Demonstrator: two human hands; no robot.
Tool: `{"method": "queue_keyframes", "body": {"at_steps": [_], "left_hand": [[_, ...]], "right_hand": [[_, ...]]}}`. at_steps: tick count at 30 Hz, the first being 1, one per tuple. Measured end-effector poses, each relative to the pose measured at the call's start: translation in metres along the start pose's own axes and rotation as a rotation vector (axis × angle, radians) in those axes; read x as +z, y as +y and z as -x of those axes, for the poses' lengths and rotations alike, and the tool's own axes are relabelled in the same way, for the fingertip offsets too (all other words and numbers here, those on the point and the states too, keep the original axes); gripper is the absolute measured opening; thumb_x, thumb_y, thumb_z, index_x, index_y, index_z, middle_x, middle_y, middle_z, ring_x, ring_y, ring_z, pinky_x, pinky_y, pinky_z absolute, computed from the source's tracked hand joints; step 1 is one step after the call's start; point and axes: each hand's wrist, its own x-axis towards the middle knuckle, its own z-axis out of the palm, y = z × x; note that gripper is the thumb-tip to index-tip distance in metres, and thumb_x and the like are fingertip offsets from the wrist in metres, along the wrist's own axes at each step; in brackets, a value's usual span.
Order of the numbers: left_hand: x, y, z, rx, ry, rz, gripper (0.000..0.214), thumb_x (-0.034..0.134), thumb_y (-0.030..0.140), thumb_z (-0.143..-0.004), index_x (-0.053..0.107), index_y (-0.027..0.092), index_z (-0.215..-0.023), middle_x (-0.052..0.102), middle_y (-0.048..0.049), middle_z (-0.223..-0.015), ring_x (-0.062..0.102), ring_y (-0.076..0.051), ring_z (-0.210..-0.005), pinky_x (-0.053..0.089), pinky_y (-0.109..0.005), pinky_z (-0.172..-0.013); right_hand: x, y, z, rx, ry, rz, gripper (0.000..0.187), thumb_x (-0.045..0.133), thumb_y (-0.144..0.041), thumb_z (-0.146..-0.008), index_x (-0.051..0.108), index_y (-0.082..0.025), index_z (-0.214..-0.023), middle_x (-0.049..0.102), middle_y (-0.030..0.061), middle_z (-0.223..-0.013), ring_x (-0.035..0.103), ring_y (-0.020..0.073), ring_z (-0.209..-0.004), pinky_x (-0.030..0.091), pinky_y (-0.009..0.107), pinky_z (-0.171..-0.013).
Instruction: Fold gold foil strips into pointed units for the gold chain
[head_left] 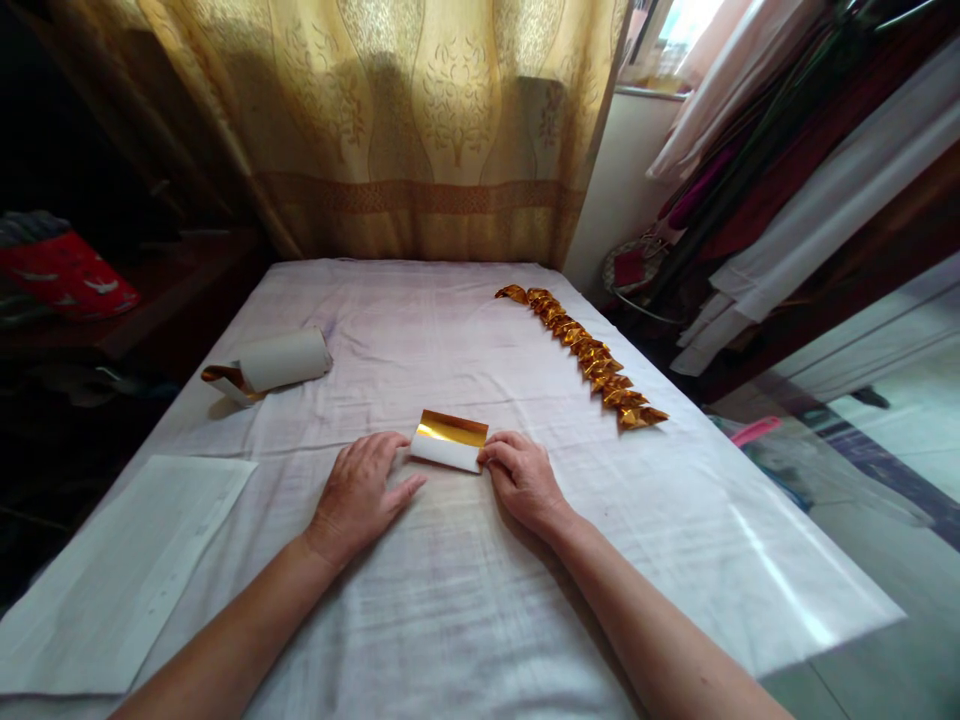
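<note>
A small sheet of gold foil paper [451, 440] lies on the white cloth, its near edge folded up so that a white strip shows along the front. My right hand [525, 478] pinches the sheet's right end between thumb and fingers. On the other side, my left hand [364, 485] rests on the cloth with thumb and fingers apart, its fingertips at the sheet's left edge. Farther off to the right, a row of folded gold paper pieces [589, 358] runs along the table's edge.
At the left lie a white roll [285, 362] with a gold inner side and a flat white sheet [127, 570]. A gold curtain [420, 130] hangs behind the cloth-covered table [420, 330]. Clothes [780, 220] hang at the right; a red container [67, 275] stands left.
</note>
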Motion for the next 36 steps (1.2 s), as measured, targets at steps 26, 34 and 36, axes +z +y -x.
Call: {"method": "queue_keyframes", "body": {"at_steps": [26, 34, 36], "left_hand": [[0.018, -0.003, -0.014, 0.026, 0.073, 0.085, 0.005, 0.067, 0.025, -0.086, 0.065, 0.025, -0.090, 0.069, -0.0055, -0.118, 0.061, -0.026, -0.111, 0.045, -0.043, -0.094], [0.014, -0.001, -0.012, 0.261, 0.147, 0.164, 0.013, 0.049, 0.019, -0.097, 0.058, 0.024, -0.106, 0.073, -0.0042, -0.116, 0.061, -0.022, -0.122, 0.041, -0.045, -0.107], [0.013, -0.001, -0.010, 0.241, 0.172, 0.200, 0.016, 0.048, 0.021, -0.098, 0.057, 0.024, -0.110, 0.075, -0.0028, -0.106, 0.067, -0.020, -0.110, 0.042, -0.045, -0.107]], "right_hand": [[-0.004, -0.017, 0.001, 0.051, 0.016, 0.076, 0.039, 0.067, -0.019, -0.075, 0.063, -0.021, -0.113, 0.069, 0.0082, -0.108, 0.062, 0.0262, -0.103, 0.044, 0.040, -0.087], [-0.002, -0.012, 0.003, -0.067, 0.099, 0.084, 0.027, 0.067, -0.015, -0.077, 0.071, -0.025, -0.102, 0.069, 0.0051, -0.103, 0.063, 0.0226, -0.096, 0.045, 0.037, -0.084], [-0.004, -0.013, 0.003, -0.103, 0.131, 0.041, 0.020, 0.062, -0.017, -0.083, 0.072, -0.025, -0.098, 0.070, 0.0047, -0.100, 0.063, 0.0211, -0.093, 0.046, 0.036, -0.083]]}}
